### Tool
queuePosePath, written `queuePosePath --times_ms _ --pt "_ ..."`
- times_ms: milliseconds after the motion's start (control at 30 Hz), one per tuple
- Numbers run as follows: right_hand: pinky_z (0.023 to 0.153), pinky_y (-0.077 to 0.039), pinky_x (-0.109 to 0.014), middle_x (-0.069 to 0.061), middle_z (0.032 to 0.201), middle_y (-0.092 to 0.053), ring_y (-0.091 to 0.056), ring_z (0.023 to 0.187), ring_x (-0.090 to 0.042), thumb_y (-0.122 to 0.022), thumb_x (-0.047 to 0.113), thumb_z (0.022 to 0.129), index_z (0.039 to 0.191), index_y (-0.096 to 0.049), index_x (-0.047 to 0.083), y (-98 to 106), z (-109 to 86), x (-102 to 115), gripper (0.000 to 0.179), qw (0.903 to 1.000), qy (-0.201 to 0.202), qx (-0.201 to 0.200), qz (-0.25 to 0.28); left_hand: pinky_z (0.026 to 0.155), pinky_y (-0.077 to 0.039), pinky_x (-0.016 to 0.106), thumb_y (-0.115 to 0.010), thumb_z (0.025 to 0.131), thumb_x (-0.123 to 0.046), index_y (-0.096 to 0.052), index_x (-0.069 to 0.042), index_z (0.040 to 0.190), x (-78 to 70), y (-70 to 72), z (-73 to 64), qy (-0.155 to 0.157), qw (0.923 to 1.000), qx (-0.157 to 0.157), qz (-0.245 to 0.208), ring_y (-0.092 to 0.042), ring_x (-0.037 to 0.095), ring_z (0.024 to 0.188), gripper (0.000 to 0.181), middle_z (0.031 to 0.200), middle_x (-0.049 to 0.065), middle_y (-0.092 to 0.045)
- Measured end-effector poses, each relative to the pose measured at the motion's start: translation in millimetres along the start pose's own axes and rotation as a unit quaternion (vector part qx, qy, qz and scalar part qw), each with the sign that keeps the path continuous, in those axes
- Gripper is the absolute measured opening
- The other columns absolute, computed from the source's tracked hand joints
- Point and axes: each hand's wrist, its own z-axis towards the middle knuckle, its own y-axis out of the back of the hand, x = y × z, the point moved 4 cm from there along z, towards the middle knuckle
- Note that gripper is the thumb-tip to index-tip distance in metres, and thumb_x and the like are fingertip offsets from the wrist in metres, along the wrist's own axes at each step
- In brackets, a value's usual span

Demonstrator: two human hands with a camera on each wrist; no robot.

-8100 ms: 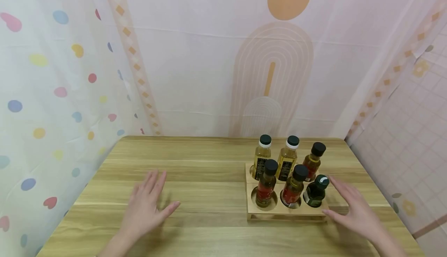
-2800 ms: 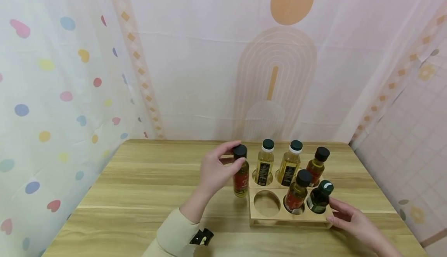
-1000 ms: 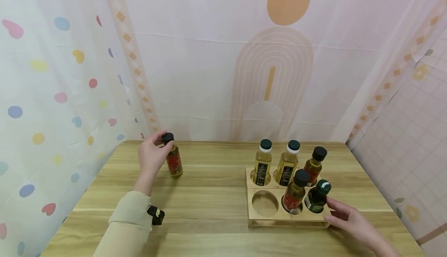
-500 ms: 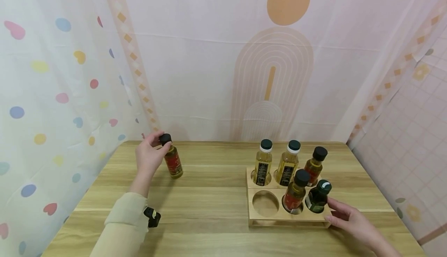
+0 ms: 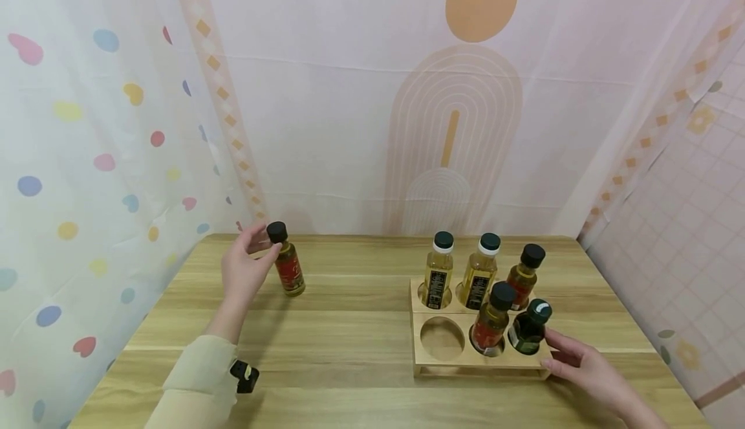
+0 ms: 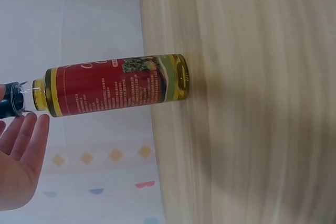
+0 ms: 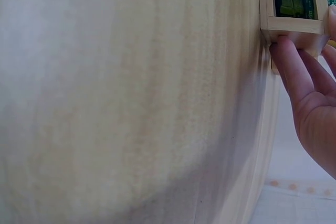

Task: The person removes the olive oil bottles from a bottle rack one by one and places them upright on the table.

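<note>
An oil bottle (image 5: 289, 268) with a black cap and red label stands upright on the left of the table, toward the back. My left hand (image 5: 247, 264) is beside its cap, thumb and fingers spread apart; in the left wrist view the fingers (image 6: 23, 135) lie loosely near the bottle neck. On the right is a wooden two-tier bottle rack (image 5: 427, 363), its front left hole vacant. My right hand (image 5: 590, 371) grips the rack's right end, next to a small dark green bottle (image 5: 526, 333). The right wrist view shows fingers (image 7: 296, 72) against the rack's side.
The rack's back row holds two pale oil bottles (image 5: 436, 283) with green caps and a black-capped bottle (image 5: 522, 280). Another red-labelled bottle (image 5: 489, 329) sits in its front middle hole. Patterned curtains (image 5: 326, 125) hang along the table's back and sides.
The red-labelled oil bottle has gone from the rack's front left hole to the table's left. Just now my left hand has loosened from its cap and drawn slightly left. My right hand stays at the rack.
</note>
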Motion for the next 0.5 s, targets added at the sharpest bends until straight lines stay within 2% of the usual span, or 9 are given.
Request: queuePosePath --times_ms 100,167,267,400,500 --pt "0.081 -0.054 -0.022 -0.047 0.14 -0.032 -0.059 0.106 -0.003 -0.062 0.012 0.098 0.143 -0.028 -0.021 0 -0.5 0 0.065 1.0 0.007 0.0 -0.003 0.072 -0.048 0.008 -0.073 0.089 -0.004 -0.06 0.0 0.131 2.7 3.0 -5.2 -0.011 0.9999 -0.011 0.005 -0.066 0.018 0.092 0.045 0.113 0.017 -0.069" --pt "0.081 -0.053 -0.021 -0.047 0.14 -0.032 -0.061 0.11 -0.013 -0.062 0.012 0.098 0.142 -0.029 -0.021 0 -0.6 0 0.064 0.9999 0.013 -0.001 -0.008 0.071 -0.049 0.008 -0.073 0.088 -0.003 -0.061 0.001 0.128 3.8 4.9 -9.3 -0.019 0.9996 -0.017 0.012 -0.064 0.006 0.086 0.043 0.11 0.018 -0.07" --pt "0.081 -0.053 -0.021 -0.046 0.14 -0.033 -0.061 0.109 -0.011 -0.063 0.012 0.098 0.142 -0.029 -0.021 0 -0.1 -1 0.065 0.9999 0.008 -0.007 -0.009 0.07 -0.048 0.008 -0.074 0.087 -0.003 -0.061 0.003 0.126 3.8 5.9 -16.1 -0.028 0.9994 -0.014 0.018 -0.058 -0.005 0.08 0.041 0.106 0.019 -0.07" --pt "0.081 -0.053 -0.02 -0.046 0.14 -0.032 -0.054 0.103 0.008 -0.062 0.01 0.098 0.143 -0.029 -0.021 0 0.0 -1 0.064 0.9999 0.01 -0.008 -0.003 0.07 -0.048 0.007 -0.074 0.087 -0.005 -0.062 0.004 0.125 2.4 3.2 -26.6 -0.03 0.9994 -0.003 0.019 -0.058 -0.004 0.08 0.04 0.103 0.018 -0.071" --pt "0.081 -0.053 -0.02 -0.047 0.14 -0.031 -0.053 0.103 0.011 -0.061 0.009 0.099 0.143 -0.028 -0.021 0 -0.1 -1 0.062 0.9999 0.016 -0.004 0.0 0.07 -0.048 0.008 -0.075 0.087 -0.006 -0.063 0.004 0.123 1.8 -1.5 -34.8 -0.033 0.9993 -0.001 0.016 -0.059 0.0 0.08 0.039 0.099 0.016 -0.072"
